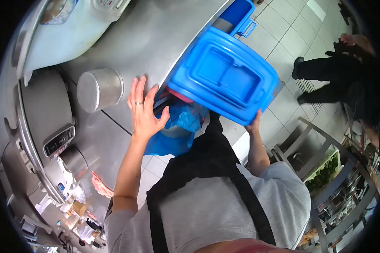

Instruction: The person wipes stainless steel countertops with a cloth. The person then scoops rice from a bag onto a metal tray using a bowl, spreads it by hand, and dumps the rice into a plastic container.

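My right hand (254,123) grips the near right corner of a blue plastic lid (223,71) with a recessed panel; its fingers are partly hidden by the lid. My left hand (145,111), with a ring on one finger, is spread open at the edge of the metal table (147,42), and I cannot tell whether it presses on it. Beneath the lid, by my left thumb, a blue plastic bag (173,130) hangs at the table's side. Something red (179,95) shows between lid and bag. A round metal pot (99,89) stands left of my left hand.
Beyond the lid is a blue container (234,17) with a latch. On the table are a grey appliance with a control panel (60,141) and a pink cloth-like item (101,184). Another person in black trousers (325,80) stands at right. A metal rack (325,156) holds leafy greens (325,175).
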A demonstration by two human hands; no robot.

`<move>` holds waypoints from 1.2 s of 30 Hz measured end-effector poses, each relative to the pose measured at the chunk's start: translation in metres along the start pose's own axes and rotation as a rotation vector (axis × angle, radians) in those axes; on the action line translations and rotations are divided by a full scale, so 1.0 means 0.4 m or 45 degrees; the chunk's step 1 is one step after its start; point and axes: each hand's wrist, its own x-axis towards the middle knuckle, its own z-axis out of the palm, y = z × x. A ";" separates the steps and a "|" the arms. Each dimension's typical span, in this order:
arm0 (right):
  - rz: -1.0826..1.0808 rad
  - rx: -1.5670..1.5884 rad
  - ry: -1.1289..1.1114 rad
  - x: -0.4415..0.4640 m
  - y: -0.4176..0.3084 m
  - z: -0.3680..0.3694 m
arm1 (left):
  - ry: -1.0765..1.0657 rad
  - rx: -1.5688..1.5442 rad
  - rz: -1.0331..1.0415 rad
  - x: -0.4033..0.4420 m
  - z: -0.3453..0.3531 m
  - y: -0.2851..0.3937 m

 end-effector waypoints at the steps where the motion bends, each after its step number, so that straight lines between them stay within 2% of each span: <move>1: 0.039 0.003 -0.040 0.021 0.023 0.041 | 0.013 -0.008 0.009 0.001 0.007 -0.002; 2: 0.077 -0.196 -0.083 0.051 0.081 0.139 | 0.041 -0.011 0.024 0.000 0.000 -0.005; 4: 0.183 -0.349 -0.162 0.067 0.152 0.228 | 0.051 -0.014 0.009 -0.001 -0.004 -0.002; 6: 0.424 -0.690 -0.031 -0.004 0.163 0.420 | 0.045 -0.028 -0.006 -0.006 -0.009 -0.002; 7: 0.420 -0.698 -0.037 0.026 0.203 0.416 | 0.056 -0.029 -0.008 -0.009 -0.011 -0.004; 9: 0.742 -0.978 0.207 0.097 0.254 0.413 | 0.078 -0.037 0.000 -0.017 -0.008 -0.007; 11: 0.766 -1.119 0.162 0.106 0.253 0.428 | 0.112 -0.037 -0.016 -0.025 -0.006 -0.013; 12: 0.803 -1.249 0.110 0.106 0.257 0.460 | 0.105 -0.035 0.004 -0.027 -0.005 -0.016; 14: 0.854 -1.582 -0.166 0.101 0.232 0.479 | 0.133 -0.070 0.024 -0.041 0.001 -0.025; 15: 0.782 -1.935 -0.379 0.081 0.209 0.517 | 0.161 -0.090 0.042 -0.048 0.005 -0.036; 16: 0.385 -2.039 -0.887 0.167 0.231 0.464 | 0.155 -0.085 0.049 -0.054 0.012 -0.049; 17: 0.527 -2.073 -0.823 0.219 0.233 0.436 | 0.181 -0.089 0.087 -0.063 0.022 -0.059; 18: 0.629 -2.289 -0.727 0.216 0.224 0.478 | 0.210 -0.040 0.051 -0.070 0.036 -0.063; 19: 0.697 -2.529 -0.813 0.229 0.208 0.515 | 0.213 -0.021 0.076 -0.068 0.046 -0.069; 20: 0.511 -2.742 -1.181 0.339 0.216 0.456 | 0.249 -0.016 0.076 -0.070 0.049 -0.068; 21: 1.039 -2.471 -1.062 0.528 0.204 0.390 | 0.217 0.010 0.085 -0.059 0.037 -0.061; 22: 0.141 -3.167 -1.395 0.277 0.153 0.601 | 0.150 0.089 0.089 -0.061 0.033 -0.056; 23: 0.316 -3.128 -1.187 0.271 0.127 0.624 | 0.223 0.172 0.113 -0.070 0.044 -0.043; 25: -0.061 -2.892 -1.750 0.375 0.080 0.620 | 0.227 0.168 0.080 -0.075 0.044 -0.029; 27: 0.098 -2.805 -1.237 0.386 0.077 0.654 | 0.242 0.194 0.029 -0.083 0.034 -0.031; 31: 0.260 -3.042 -1.444 0.376 0.090 0.753 | 0.241 0.099 0.011 -0.069 0.042 -0.034; 33: 0.574 -3.160 -1.406 0.419 0.101 0.741 | 0.236 0.104 0.004 -0.067 0.048 -0.032; 34: 0.385 -3.132 -1.906 0.447 0.103 0.735 | 0.240 0.086 0.018 -0.069 0.048 -0.036; 35: 0.403 -3.127 -1.911 0.477 0.105 0.731 | 0.225 0.110 0.016 -0.073 0.044 -0.039; 36: 0.484 -3.160 -1.782 0.477 0.116 0.734 | 0.240 0.094 0.006 -0.074 0.042 -0.033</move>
